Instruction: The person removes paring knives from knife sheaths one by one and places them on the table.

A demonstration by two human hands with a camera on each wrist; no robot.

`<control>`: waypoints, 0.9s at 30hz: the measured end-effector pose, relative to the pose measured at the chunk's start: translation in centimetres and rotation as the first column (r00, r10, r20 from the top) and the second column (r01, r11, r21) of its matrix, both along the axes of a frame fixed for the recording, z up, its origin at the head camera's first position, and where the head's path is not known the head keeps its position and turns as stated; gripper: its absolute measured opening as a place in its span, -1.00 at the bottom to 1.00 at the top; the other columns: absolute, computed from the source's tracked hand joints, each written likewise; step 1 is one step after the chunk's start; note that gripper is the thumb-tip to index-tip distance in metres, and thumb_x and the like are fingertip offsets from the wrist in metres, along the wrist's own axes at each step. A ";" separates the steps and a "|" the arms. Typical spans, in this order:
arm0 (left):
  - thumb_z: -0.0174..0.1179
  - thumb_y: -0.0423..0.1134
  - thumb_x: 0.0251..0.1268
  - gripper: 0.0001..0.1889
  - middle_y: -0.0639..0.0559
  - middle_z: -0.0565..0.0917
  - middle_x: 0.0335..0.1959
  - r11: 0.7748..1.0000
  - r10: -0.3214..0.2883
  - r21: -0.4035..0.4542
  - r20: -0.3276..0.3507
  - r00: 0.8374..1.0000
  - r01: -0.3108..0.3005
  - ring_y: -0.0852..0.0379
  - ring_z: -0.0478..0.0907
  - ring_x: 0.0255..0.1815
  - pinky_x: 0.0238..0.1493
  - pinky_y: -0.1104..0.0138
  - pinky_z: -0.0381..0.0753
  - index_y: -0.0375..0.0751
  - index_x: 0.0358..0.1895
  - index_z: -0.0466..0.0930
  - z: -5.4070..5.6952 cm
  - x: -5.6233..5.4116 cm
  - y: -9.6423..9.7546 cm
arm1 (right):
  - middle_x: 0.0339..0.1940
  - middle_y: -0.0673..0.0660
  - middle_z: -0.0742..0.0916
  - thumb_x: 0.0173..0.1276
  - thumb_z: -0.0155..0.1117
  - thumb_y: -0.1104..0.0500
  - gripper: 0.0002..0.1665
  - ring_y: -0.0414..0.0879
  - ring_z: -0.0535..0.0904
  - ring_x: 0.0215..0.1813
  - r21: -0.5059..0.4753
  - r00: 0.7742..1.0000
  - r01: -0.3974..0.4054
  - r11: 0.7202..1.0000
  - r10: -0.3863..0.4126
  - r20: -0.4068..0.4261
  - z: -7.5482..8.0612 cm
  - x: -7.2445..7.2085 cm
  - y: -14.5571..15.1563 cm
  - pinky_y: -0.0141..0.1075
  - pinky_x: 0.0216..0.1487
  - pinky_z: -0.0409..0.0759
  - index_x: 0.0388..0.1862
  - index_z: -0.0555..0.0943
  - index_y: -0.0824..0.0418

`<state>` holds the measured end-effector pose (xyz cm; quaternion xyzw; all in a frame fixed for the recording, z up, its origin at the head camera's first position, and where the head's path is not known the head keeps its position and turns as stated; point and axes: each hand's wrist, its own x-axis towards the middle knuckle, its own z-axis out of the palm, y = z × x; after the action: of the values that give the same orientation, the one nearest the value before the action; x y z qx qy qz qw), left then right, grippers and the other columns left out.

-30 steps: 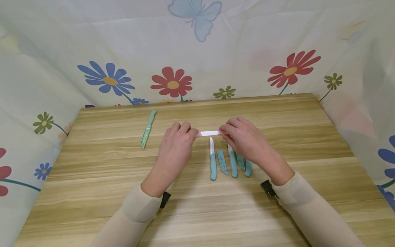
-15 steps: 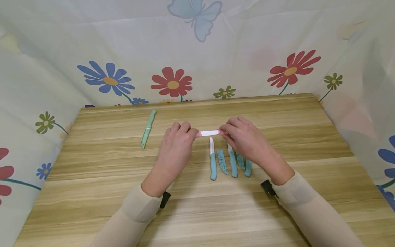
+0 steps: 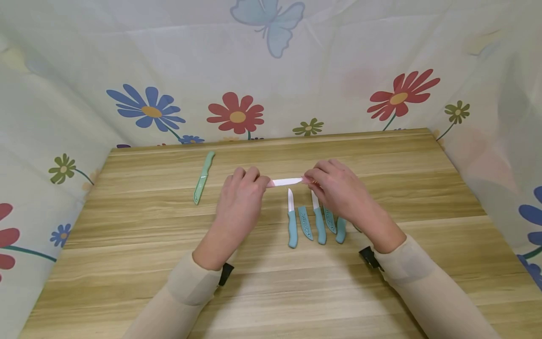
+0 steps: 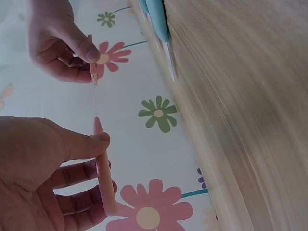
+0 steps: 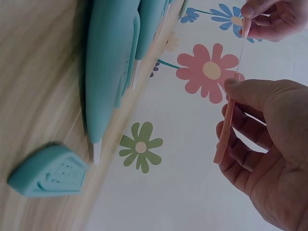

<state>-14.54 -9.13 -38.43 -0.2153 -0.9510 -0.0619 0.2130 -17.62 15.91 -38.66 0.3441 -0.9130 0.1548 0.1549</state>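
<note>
My left hand [image 3: 240, 202] pinches the pink handle [image 4: 104, 178] of a knife whose white blade [image 3: 287, 181] points right. A pink blade sheath [image 5: 226, 127] is held between the thumb and fingers of my right hand [image 3: 343, 190], at the blade's tip. Whether the tip is still inside the sheath I cannot tell. Both pieces are lifted above the table. Just below them lie bare-bladed knives with blue handles, one on the left [image 3: 292, 228] and another in the middle [image 3: 320, 226]. A third blue handle [image 3: 340, 230] is partly hidden by my right hand.
Blue sheaths lie among these knives, one in full view [image 3: 305, 222] and another [image 3: 330, 221] partly covered. A green knife in its sheath [image 3: 204, 177] lies farther left on the wooden table [image 3: 262, 292]. Flower-printed cloth [image 3: 182, 56] hangs behind and at the sides.
My right hand has shifted slightly right with the pink sheath, and my left hand slightly left with the knife. More of the white blade shows, including its taper. The other knives lie unmoved.
</note>
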 end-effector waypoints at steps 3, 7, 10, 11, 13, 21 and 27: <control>0.38 -0.28 0.46 -0.83 -0.09 0.67 -0.22 1.000 0.002 0.009 -0.002 1.000 -0.002 -0.07 0.50 -0.27 -0.32 0.20 0.55 -0.23 0.00 0.84 0.0 -0.1 -0.1 | -0.08 0.15 0.76 0.55 0.41 0.13 -0.75 0.13 0.64 -0.02 0.008 1.000 0.006 1.000 -0.006 -0.004 0.0 -0.1 0.1 -0.05 0.09 0.64 0.04 0.77 0.27; 0.38 -0.25 0.45 -0.82 -0.09 0.66 -0.26 0.999 0.009 0.031 -0.012 1.000 -0.009 -0.08 0.49 -0.31 -0.34 0.19 0.54 -0.24 -0.02 0.84 0.1 0.0 -0.2 | -0.04 0.19 0.77 0.51 0.44 0.17 -0.75 0.17 0.67 0.04 0.008 1.000 0.017 1.000 -0.017 -0.001 0.0 -0.1 0.2 0.00 0.17 0.63 0.05 0.76 0.29; 0.38 -0.21 0.47 -0.80 -0.09 0.66 -0.28 0.999 0.019 0.042 -0.019 1.000 -0.018 -0.08 0.49 -0.33 -0.35 0.19 0.55 -0.25 -0.03 0.84 0.1 0.0 -0.2 | -0.03 0.22 0.77 0.47 0.46 0.22 -0.75 0.19 0.67 0.07 0.005 1.000 0.028 1.000 -0.028 -0.001 -0.1 -0.1 0.3 0.03 0.20 0.63 0.05 0.75 0.31; 0.36 -0.21 0.48 -0.80 -0.09 0.66 -0.28 0.999 0.021 0.042 -0.020 1.000 -0.020 -0.08 0.49 -0.33 -0.35 0.18 0.55 -0.26 -0.04 0.84 0.2 0.0 -0.2 | -0.02 0.22 0.77 0.47 0.46 0.23 -0.75 0.20 0.67 0.07 0.005 0.999 0.032 0.999 -0.032 -0.001 -0.1 -0.1 0.3 0.03 0.20 0.63 0.05 0.75 0.32; 0.34 -0.18 0.51 -0.78 -0.10 0.66 -0.28 0.999 0.028 0.042 -0.021 0.999 -0.027 -0.08 0.50 -0.33 -0.35 0.17 0.56 -0.26 -0.04 0.84 0.2 -0.1 -0.2 | -0.02 0.23 0.77 0.46 0.45 0.24 -0.75 0.20 0.67 0.07 0.005 0.999 0.037 0.999 -0.037 0.000 -0.1 -0.1 0.3 0.04 0.20 0.63 0.05 0.75 0.32; 0.29 -0.14 0.56 -0.75 -0.11 0.67 -0.29 0.997 0.065 0.051 -0.011 0.998 -0.065 -0.11 0.51 -0.34 -0.37 0.12 0.59 -0.26 -0.07 0.85 0.0 -0.3 -0.3 | -0.07 0.21 0.76 0.50 0.42 0.23 -0.78 0.18 0.66 0.03 -0.006 0.999 0.047 0.999 -0.047 0.012 -0.2 -0.2 0.3 0.01 0.14 0.64 0.02 0.75 0.33; 0.29 -0.16 0.56 -0.76 -0.11 0.67 -0.28 0.995 0.094 0.044 0.007 0.996 -0.095 -0.12 0.56 -0.29 -0.35 0.10 0.62 -0.26 -0.11 0.84 -0.1 -0.5 -0.4 | -0.12 0.19 0.76 0.51 0.43 0.20 -0.77 0.16 0.66 -0.01 -0.004 0.997 0.064 0.998 -0.064 0.042 0.0 -0.2 0.2 -0.03 0.08 0.65 0.00 0.76 0.33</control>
<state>-15.01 -9.51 -38.54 -0.1652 -0.9591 -0.0733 0.2180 -17.78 16.07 -38.65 0.3109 -0.9262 0.1591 0.1417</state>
